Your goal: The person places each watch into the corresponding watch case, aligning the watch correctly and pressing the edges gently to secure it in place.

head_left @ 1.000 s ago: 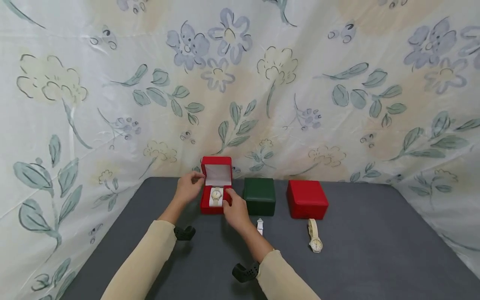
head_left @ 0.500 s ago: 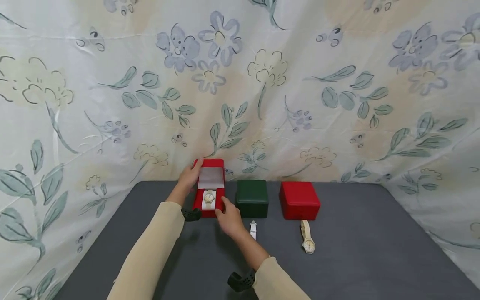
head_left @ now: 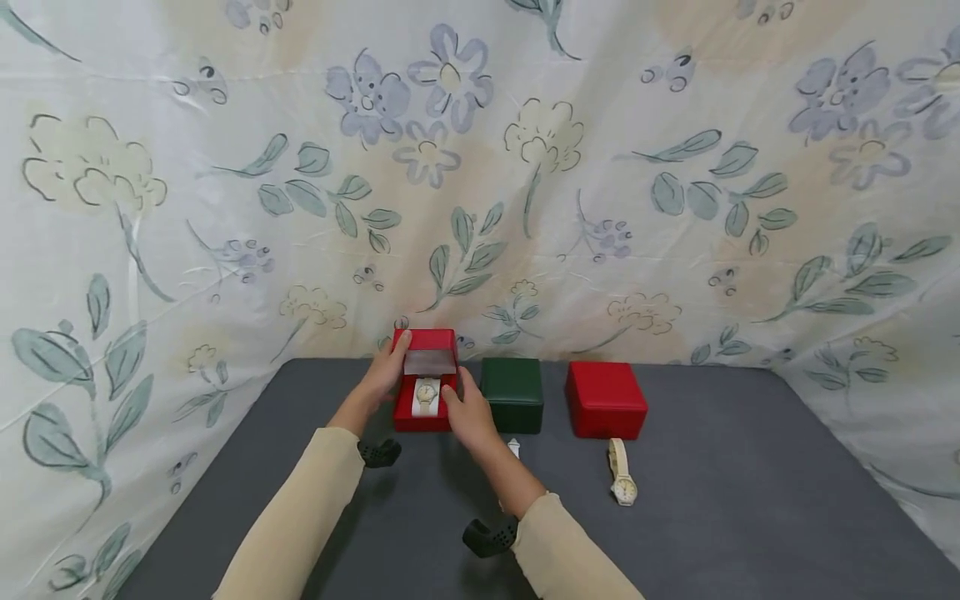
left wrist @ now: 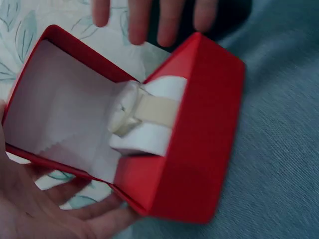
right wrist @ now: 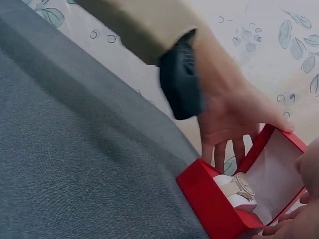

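Observation:
A red watch box (left wrist: pixel 209 134) stands with its lid (head_left: pixel 432 337) raised and tilted forward over the base. Inside, a cream-strapped watch (head_left: pixel 427 393) wraps a white cushion (left wrist: pixel 147 143). My left hand (head_left: pixel 381 373) grips the lid at its left edge, the thumb on the rim and the fingers along the outer side. At the opposite side is my right hand (head_left: pixel 472 414), its thumb close to the base's right rim. Its fingers (left wrist: pixel 169 22) reach straight down beside the box in the left wrist view.
A closed green box (head_left: pixel 512 396) stands right of the open one, then a closed red box (head_left: pixel 606 400). A cream watch (head_left: pixel 622 475) lies before the latter. My right forearm mostly covers a white strap (head_left: pixel 513 447). A floral cloth (head_left: pixel 480 167) hangs behind the table.
My left hand has moved from beside the lid to holding its left edge. The lid has swung forward and lower. The right hand has stayed at the box's right side.

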The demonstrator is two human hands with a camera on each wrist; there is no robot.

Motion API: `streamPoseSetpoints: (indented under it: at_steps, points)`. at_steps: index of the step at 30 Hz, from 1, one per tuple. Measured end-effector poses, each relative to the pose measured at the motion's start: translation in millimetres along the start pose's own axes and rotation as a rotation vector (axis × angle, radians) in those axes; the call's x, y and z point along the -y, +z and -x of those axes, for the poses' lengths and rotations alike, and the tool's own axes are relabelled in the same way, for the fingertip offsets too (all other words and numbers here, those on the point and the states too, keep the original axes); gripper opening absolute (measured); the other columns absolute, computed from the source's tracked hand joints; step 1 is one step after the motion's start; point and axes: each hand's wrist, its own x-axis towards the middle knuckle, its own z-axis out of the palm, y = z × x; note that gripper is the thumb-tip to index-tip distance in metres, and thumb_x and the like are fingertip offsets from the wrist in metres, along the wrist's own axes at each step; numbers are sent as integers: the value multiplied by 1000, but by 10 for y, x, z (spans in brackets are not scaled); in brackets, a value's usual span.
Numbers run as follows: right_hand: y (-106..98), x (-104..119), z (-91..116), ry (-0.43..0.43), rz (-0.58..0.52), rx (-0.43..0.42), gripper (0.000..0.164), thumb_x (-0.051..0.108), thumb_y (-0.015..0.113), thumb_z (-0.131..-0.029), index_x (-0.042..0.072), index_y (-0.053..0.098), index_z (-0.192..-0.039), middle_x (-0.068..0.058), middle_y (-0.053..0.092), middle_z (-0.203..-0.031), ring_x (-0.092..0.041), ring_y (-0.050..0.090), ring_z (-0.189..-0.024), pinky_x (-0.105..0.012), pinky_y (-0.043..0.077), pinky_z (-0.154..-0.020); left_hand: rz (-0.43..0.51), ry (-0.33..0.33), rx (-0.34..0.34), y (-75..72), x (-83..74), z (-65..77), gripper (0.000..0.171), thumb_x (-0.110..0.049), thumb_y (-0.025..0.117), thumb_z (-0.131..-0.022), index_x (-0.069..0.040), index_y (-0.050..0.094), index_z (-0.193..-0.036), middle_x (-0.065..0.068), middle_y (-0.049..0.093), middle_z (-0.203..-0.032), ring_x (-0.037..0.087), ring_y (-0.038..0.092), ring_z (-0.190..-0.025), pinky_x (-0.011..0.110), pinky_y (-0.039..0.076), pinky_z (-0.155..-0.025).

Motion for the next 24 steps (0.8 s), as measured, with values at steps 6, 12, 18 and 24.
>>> streamPoseSetpoints:
  at_steps: [6,12,18,24]
  points:
    - [-6,5,-42,74,-73,22,65,46,37,-101,11,22,-154,-15,29,-158,-37,29,-143,-63,27,-113,-4,98,69,-39,182,111,84,-67,36,-93,-18,8,-156,20,23,-158,42,28,-143,66,34,-106]
    - [12,-51,-24,104,-99,40,68,47,36,-101,7,21,-154,-14,27,-159,-36,27,-144,-62,27,-113,54,187,183,-109,407,302,65,-33,48,-100,-20,16,-156,16,15,-162,40,23,-146,59,30,-113]
    - [76,-111,-6,61,-36,45,62,28,43,-101,5,18,-154,-16,30,-157,-36,33,-141,-59,36,-109,-99,240,103,-9,499,343,72,-36,54,-97,-16,16,-155,17,21,-160,41,25,-145,57,34,-112]
    - [155,-135,-24,43,-19,63,62,21,43,-101,5,17,-154,-15,28,-158,-35,32,-142,-58,34,-111,-109,212,72,-22,476,383,68,-27,50,-99,-16,14,-155,17,22,-159,38,25,-144,59,29,-114]
